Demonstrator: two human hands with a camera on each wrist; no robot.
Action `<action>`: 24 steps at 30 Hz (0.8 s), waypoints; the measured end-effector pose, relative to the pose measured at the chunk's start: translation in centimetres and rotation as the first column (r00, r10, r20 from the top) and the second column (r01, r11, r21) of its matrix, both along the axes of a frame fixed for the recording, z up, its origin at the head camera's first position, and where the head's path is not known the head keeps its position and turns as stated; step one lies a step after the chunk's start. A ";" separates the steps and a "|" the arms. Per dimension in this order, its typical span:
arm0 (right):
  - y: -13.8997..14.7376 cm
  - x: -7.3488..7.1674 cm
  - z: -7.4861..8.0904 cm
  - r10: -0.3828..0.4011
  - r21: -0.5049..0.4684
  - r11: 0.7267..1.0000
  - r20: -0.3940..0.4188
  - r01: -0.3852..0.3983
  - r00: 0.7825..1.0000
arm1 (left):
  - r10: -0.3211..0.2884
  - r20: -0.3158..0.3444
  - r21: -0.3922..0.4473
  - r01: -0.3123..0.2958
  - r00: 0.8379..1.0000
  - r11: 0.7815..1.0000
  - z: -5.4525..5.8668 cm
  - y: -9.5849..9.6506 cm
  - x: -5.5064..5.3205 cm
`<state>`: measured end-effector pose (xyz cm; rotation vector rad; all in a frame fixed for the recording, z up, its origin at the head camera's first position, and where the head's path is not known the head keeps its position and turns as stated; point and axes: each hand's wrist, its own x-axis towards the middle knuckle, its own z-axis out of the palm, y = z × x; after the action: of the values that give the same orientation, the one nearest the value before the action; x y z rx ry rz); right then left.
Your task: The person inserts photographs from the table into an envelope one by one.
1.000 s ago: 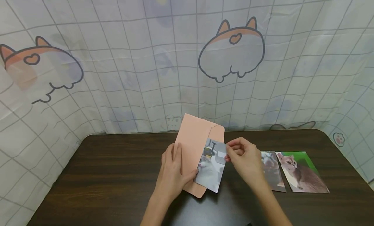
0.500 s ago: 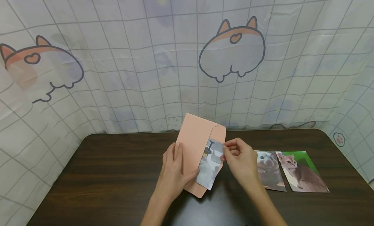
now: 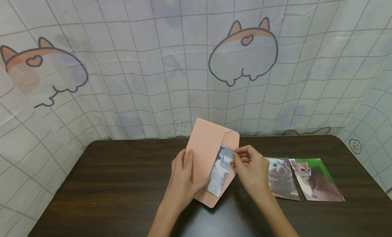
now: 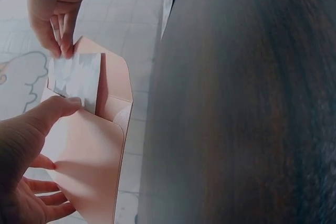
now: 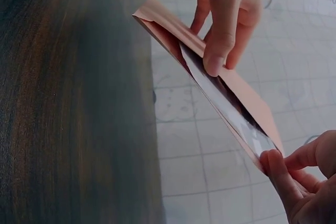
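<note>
The left hand (image 3: pixel 182 180) holds the pink envelope (image 3: pixel 206 141) tilted, seemingly raised off the table (image 3: pixel 107 182), its grip narrow on the body and the thumb at the pocket's edge, against the card. That thumb probably does best pressing lightly: enough to steady the front panel, not so hard that it pins the card or closes the mouth. The picture card (image 3: pixel 221 170) stands partly inside the pocket, a strip showing in front of the flap (image 3: pixel 231 139). Its long edge should stay parallel to the mouth, since a skewed corner could catch on the panel. The right hand (image 3: pixel 249 169) pinches the card's outer edge near its upper end, a narrow grip; with the force at one end, the card may twist or bow, so an even push nearer the middle looks safer.

Just beyond the right hand lies a grey cat print (image 3: pixel 282 179), its left edge partly hidden by that hand, and beside it a green-backed cat print (image 3: pixel 318 182). The right forearm passes close to the grey print and could nudge it.
</note>
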<state>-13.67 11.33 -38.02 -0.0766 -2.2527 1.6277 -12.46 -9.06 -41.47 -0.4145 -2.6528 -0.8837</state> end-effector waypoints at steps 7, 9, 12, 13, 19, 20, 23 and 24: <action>0.1 -0.1 -0.3 -0.004 -0.034 0.999 -0.021 0.003 1.000 | -0.018 0.023 0.035 0.018 1.000 0.999 0.0 0.2 0.1; 0.1 -0.1 -0.3 -0.007 -0.050 0.999 -0.021 0.005 1.000 | -0.021 0.024 0.035 0.020 0.999 0.999 0.0 0.3 0.2; 0.2 -0.2 -0.4 -0.011 -0.065 0.998 -0.020 0.009 1.000 | -0.022 0.020 0.035 0.021 1.000 0.999 0.0 0.4 0.2; 0.2 -0.2 -0.4 -0.012 -0.070 0.998 -0.019 0.011 1.000 | -0.022 0.017 0.036 0.022 1.000 0.999 0.0 0.5 0.2; 0.3 -0.2 -0.4 -0.022 -0.083 0.996 -0.019 0.020 1.000 | -0.034 0.006 0.032 0.033 0.999 0.999 0.0 0.8 0.2; 0.3 -0.2 -0.4 -0.024 -0.082 0.996 -0.019 0.022 1.000 | -0.036 0.006 0.031 0.036 0.999 0.999 0.0 0.8 0.2; 0.4 -0.2 -0.4 -0.026 -0.088 0.996 -0.021 0.024 0.999 | -0.038 0.002 0.027 0.038 0.999 0.999 0.0 0.9 0.2; 0.4 -0.2 -0.4 -0.026 -0.093 0.995 -0.023 0.024 0.999 | -0.039 0.000 0.028 0.039 0.999 0.999 0.0 0.9 0.3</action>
<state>-13.91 11.69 -38.40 -0.1074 -2.1494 1.7101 -12.21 -8.11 -41.44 -0.4607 -2.6378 -0.9314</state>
